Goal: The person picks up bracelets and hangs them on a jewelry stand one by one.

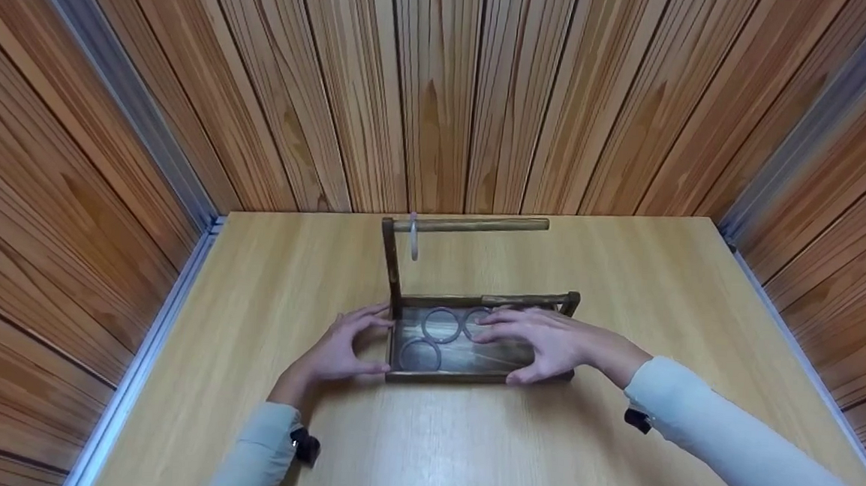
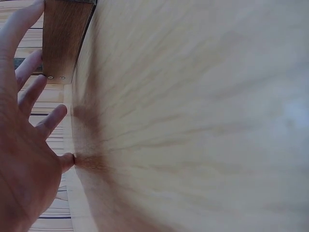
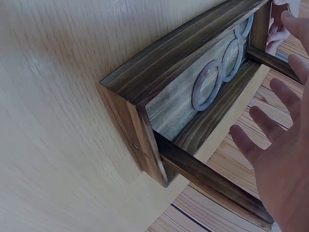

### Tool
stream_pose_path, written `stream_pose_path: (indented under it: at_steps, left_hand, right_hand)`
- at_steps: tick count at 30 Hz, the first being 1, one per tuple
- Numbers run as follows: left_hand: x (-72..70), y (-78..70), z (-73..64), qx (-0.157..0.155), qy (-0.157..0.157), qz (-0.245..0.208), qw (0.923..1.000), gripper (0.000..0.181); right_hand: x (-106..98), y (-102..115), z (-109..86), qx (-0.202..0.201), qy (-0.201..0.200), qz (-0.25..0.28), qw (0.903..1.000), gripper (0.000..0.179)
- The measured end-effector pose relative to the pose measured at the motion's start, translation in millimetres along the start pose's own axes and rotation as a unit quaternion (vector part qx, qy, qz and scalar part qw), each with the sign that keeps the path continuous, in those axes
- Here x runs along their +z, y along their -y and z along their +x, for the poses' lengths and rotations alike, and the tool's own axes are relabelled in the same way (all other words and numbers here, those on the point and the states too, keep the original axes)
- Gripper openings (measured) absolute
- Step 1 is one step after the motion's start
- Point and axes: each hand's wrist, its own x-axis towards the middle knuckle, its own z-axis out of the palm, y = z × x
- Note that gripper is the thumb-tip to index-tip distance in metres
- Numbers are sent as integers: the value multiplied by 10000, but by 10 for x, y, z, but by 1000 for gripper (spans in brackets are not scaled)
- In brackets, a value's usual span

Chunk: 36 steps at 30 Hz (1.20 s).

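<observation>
A dark wooden tray [image 1: 462, 379] stands on the table, with an upright post [image 1: 392, 267] at its left end. From the post's top a horizontal rod [image 1: 487, 226] runs right, and one pale ring [image 1: 414, 243] hangs on it near the post. Three similar rings lie in the tray, one ring [image 3: 198, 94] closest in the right wrist view. My left hand [image 1: 338, 351] has its fingers extended against the tray's left end. Over the tray's right half, my right hand [image 1: 547, 344] is spread, partly hiding one ring; its fingers hold nothing visible.
A second dark wooden bar [image 3: 217, 181] rises from the tray's right end. Light wood table [image 1: 289, 264] surrounds the tray. Plank walls [image 1: 449, 109] close off the back and both sides, with metal rails [image 1: 140, 360] along the side edges.
</observation>
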Motion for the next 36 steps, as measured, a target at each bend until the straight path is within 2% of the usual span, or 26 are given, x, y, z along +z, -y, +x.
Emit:
stream_pose_path:
  at_steps: [7, 14, 18, 24, 30, 36]
  left_hand:
    - [2, -7, -9, 17, -3, 9, 10000, 77]
    - [0, -15, -5, 127, -20, -81, 9999, 78]
    - [-13, -24, 3, 127, 5, -84, 9999, 79]
    - [-7, -9, 16, 173, 6, -30, 9998, 79]
    - [2, -9, 16, 163, 15, -37, 9999, 78]
    - [-15, -18, 5, 87, 29, -80, 9999, 78]
  right_hand:
    - [42, -26, 66, 225, 131, -12, 9997, 71]
    - [77, -90, 175, 129, -120, 29, 9998, 69]
    - [81, -132, 228, 88, -100, 91, 9999, 70]
    - [83, -156, 275, 189, 47, 246, 9995, 75]
    - [65, -143, 331, 453, 275, 421, 9977, 74]
    - [75, -156, 414, 507, 501, 393, 9967, 74]
